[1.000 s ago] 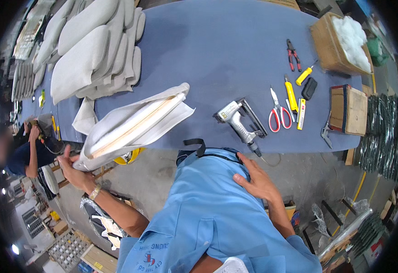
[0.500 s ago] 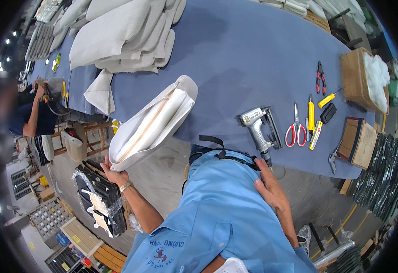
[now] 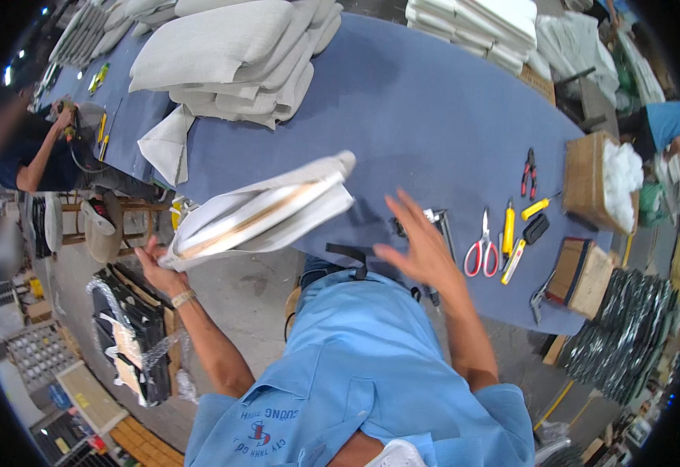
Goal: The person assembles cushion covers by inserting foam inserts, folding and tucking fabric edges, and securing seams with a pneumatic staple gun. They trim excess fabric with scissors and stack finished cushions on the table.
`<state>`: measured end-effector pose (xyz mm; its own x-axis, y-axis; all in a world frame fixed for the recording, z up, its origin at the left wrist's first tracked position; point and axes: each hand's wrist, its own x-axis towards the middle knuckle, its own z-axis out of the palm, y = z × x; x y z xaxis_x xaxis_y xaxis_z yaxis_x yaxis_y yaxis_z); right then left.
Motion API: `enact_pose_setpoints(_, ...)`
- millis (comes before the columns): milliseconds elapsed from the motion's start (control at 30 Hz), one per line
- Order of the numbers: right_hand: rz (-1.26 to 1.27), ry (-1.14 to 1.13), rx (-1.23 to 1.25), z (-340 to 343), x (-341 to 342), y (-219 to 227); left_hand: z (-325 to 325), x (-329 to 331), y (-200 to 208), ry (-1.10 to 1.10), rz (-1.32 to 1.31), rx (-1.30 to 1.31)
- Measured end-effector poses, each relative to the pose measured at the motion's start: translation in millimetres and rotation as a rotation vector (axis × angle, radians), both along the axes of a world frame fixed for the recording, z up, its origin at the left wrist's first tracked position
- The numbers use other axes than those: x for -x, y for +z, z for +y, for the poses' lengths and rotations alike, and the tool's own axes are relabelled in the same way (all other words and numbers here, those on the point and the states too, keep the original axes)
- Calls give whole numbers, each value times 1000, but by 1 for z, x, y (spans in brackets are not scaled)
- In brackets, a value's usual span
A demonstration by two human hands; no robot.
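Observation:
My left hand grips the near end of an upholstered cushion panel. Light grey fabric wraps it, and white padding with a brown, wood-like strip shows along its open side. The panel is tilted, its far end above the table. My right hand hovers at the table's front edge with fingers spread and nothing in them. Behind it lies a silver staple gun, largely hidden by the hand. To the right are red-handled scissors, a yellow cutter and red-and-black pliers.
Stacked grey cushions stand at the back left of the blue table. A cardboard box of white stuffing and a smaller box sit at right. At far left a co-worker handles a tool. Wrapped black parts stand below left.
The panel has swung toward level, its far end moving right. My right hand has risen from beside my waist to over the table edge, in front of the staple gun. My view has shifted.

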<state>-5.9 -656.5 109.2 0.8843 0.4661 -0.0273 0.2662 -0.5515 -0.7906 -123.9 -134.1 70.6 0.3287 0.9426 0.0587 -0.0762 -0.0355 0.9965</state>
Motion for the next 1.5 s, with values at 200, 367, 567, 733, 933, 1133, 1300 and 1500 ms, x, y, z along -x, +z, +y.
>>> enact_pose_setpoints(200, 54, 366, 251, 84, -72, -27, -50, -112, 103, -379, -111, -331)
enact_pose_setpoints(367, -138, 156, 19, 51, -33, -54, -135, -234, 181, -795, -211, -594)
enact_pose_setpoints(567, -328, 39, 258, 55, 13, 55, -294, -358, 278, -1217, -233, -827)
enact_pose_setpoints(733, -278, -274, 340, 58, -16, 37, -339, -368, 195, -1222, -264, -1033)
enact_pose_setpoints(933, -97, -284, 276, 64, -68, -8, -235, -210, 5, -1076, 132, -278)
enact_pose_setpoints(1133, 128, -288, -145, 99, -52, -61, -236, -61, -54, -922, 290, 17)
enact_pose_setpoints(1300, 289, -333, -313, 94, -38, -58, -259, -42, -32, -920, 481, -227)
enact_pose_setpoints(1500, 480, -477, -747, 64, -32, -35, -273, -65, 3, -997, 488, -373)
